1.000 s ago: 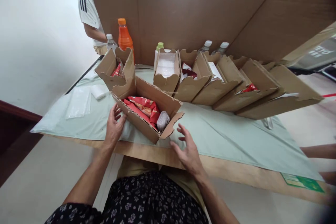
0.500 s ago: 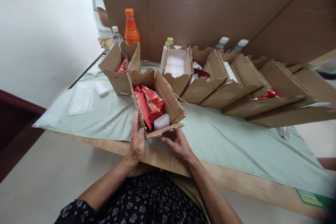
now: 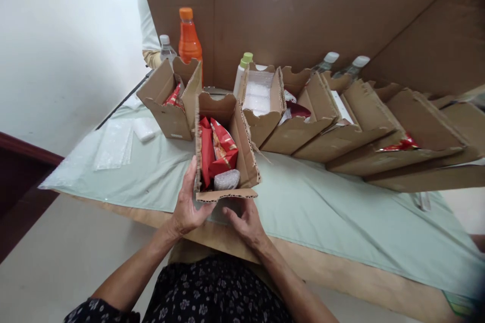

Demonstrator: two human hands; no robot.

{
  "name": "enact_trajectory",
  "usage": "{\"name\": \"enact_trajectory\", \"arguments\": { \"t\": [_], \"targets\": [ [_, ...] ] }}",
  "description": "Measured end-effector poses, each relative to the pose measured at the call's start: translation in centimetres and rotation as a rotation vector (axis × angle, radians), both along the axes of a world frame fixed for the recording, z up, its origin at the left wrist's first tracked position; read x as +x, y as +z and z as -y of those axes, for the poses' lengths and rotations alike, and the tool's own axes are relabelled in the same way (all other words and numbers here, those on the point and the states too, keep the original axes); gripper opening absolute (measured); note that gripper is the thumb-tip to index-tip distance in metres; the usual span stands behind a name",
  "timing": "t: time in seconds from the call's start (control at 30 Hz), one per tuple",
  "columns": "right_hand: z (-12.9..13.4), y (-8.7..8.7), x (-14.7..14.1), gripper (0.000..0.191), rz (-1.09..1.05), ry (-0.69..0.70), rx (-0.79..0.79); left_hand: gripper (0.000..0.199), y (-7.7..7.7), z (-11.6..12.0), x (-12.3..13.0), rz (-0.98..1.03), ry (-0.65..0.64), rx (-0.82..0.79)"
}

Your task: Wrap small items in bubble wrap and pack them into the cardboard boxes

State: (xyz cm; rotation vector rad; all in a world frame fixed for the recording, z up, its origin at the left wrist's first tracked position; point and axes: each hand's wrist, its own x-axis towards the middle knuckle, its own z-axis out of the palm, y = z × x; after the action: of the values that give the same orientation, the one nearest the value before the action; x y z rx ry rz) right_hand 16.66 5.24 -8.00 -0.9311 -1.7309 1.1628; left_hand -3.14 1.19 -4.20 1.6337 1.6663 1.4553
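An open cardboard box (image 3: 248, 161) with scalloped edges stands before me near the table's front edge. Inside it lie red packets (image 3: 220, 149) and a bubble-wrapped item (image 3: 227, 180). My left hand (image 3: 188, 207) grips the box at its near left corner, fingers along the side and thumb at the front. Against the front lower part is my right hand (image 3: 246, 222), its fingers partly hidden under the box and its thumb apart. Another cardboard box (image 3: 176, 123) with a red packet in it stands just behind on the left.
Several open boxes (image 3: 314, 136) lean in a row to the right. Behind stand an orange bottle (image 3: 190, 43), a green-capped bottle (image 3: 240, 73) and clear bottles (image 3: 166, 50) against a tall cardboard panel (image 3: 265, 5). Bubble-wrap sheets (image 3: 113, 144) lie on the green cloth (image 3: 303, 186) at left.
The box between my hands has turned to sit straighter, its near end swinging left. Both hands have shifted left with it, and the left thumb has come round to the front.
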Motion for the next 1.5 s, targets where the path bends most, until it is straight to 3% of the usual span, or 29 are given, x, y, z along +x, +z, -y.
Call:
{"name": "enact_trajectory", "arguments": {
  "t": [0.1, 0.17, 0.33, 0.47, 0.57, 0.7, 1.03, 1.17, 1.23, 1.3, 1.37, 1.43, 1.5],
  "targets": [
    [0.6, -0.5, 0.3, 0.059, 0.023, -0.017, 0.014, 0.052, -0.7, -0.1, 0.1, -0.048, 0.013, 0.054],
    [0.4, -0.3, 0.0, 0.067, 0.015, 0.002, 0.024, 0.054, -1.0, -0.7, -0.6, -0.045, 0.03, 0.073],
    [-3.7, 2.0, -2.7, 0.094, -0.027, 0.086, 0.081, 0.048, 0.2, -5.0, -4.0, 0.017, 0.083, 0.083],
    [-7.8, 2.2, -3.7, 0.087, -0.034, 0.028, 0.063, 0.033, 1.3, -9.6, -5.4, 0.053, 0.118, -0.091],
    [-8.6, 1.0, -2.8, 0.07, 0.041, -0.037, 0.018, 0.031, 1.0, -11.5, -5.5, 0.069, 0.202, -0.192],
    [-7.5, 0.1, -1.5, 0.049, 0.135, -0.053, 0.033, 0.037, 0.3, -12.1, -5.5, 0.009, 0.243, -0.199],
    [-7.5, -0.1, -1.7, 0.035, 0.174, -0.068, 0.14, 0.029, 0.9, -15.1, -5.9, -0.274, 0.334, -0.414],
    [-7.5, -0.2, -1.7, 0.031, 0.169, -0.07, 0.153, 0.034, 0.2, -13.6, -4.7, -0.265, 0.315, -0.385],
    [-7.5, -0.2, -1.8, 0.029, 0.169, -0.067, 0.159, 0.04, 0.3, -11.9, -4.6, -0.275, 0.301, -0.26],
    [-7.6, -0.1, -1.8, 0.027, 0.17, -0.06, 0.165, 0.044, 1.2, -10.2, -5.4, -0.332, 0.346, -0.059],
    [-7.7, -0.1, -1.8, 0.024, 0.171, -0.052, 0.173, 0.05, 3.1, -9.4, -6.9, -0.412, 0.441, 0.128],
    [-7.8, 0.0, -1.8, 0.023, 0.169, -0.049, 0.178, 0.061, 5.7, -9.7, -8.9, -0.486, 0.517, 0.235],
    [-7.8, 0.1, -1.9, 0.022, 0.169, -0.053, 0.178, 0.065, 8.0, -10.9, -10.9, -0.558, 0.498, 0.252]
  ]
}}
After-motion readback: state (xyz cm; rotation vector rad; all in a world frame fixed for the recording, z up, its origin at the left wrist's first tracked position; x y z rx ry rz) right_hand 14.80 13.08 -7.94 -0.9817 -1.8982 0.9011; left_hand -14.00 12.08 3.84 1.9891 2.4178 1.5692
